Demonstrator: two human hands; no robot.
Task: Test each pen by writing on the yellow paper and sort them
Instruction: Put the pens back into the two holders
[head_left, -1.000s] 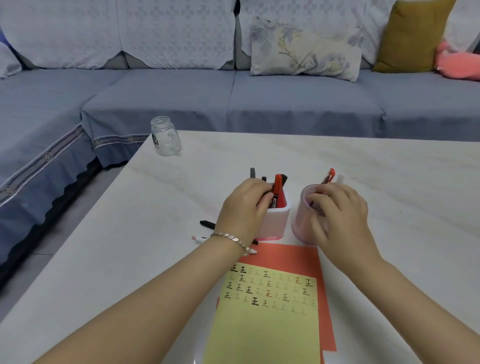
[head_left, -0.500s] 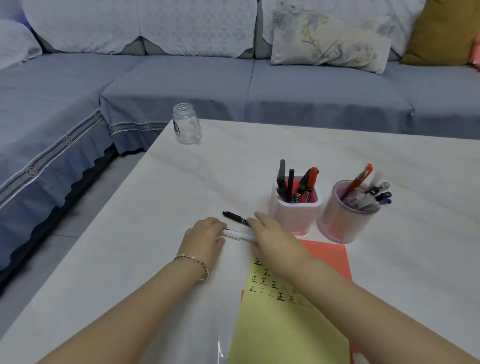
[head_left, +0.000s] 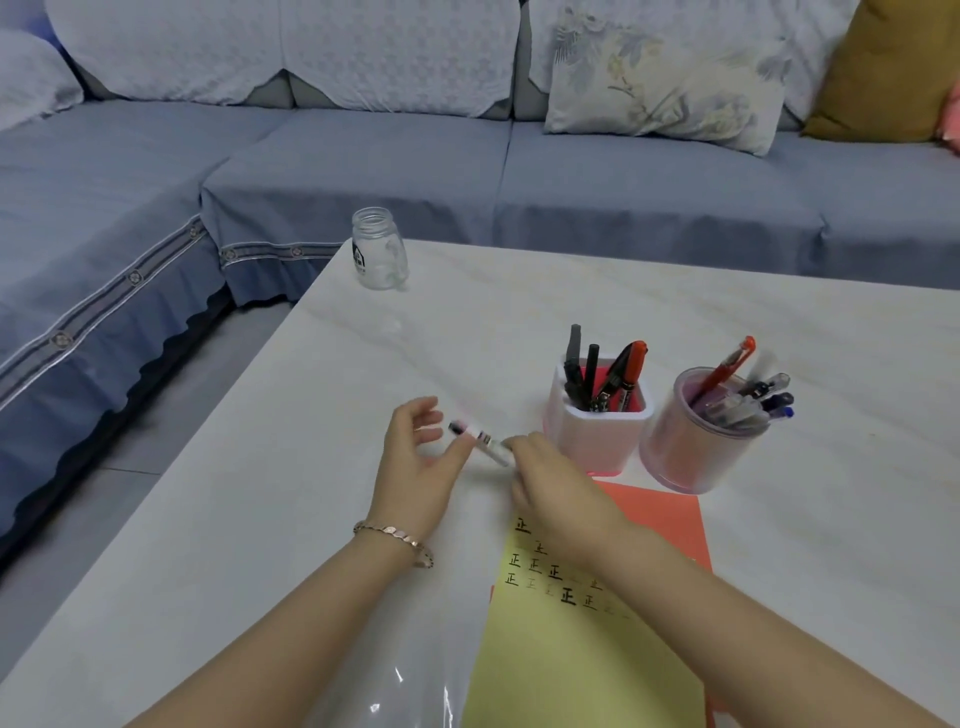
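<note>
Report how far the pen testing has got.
Done: rows of test marks on the yellow paper; pens stand in the square holder and the round cup. In hand: the right hand grips a white pen, left hand open beside it. Remaining: testing and sorting it.

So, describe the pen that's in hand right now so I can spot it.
On the white table, look just left of the square white holder. The right hand pinches a white pen there: unlike the pens standing upright nearby, it lies nearly level, dark-ended.
</note>
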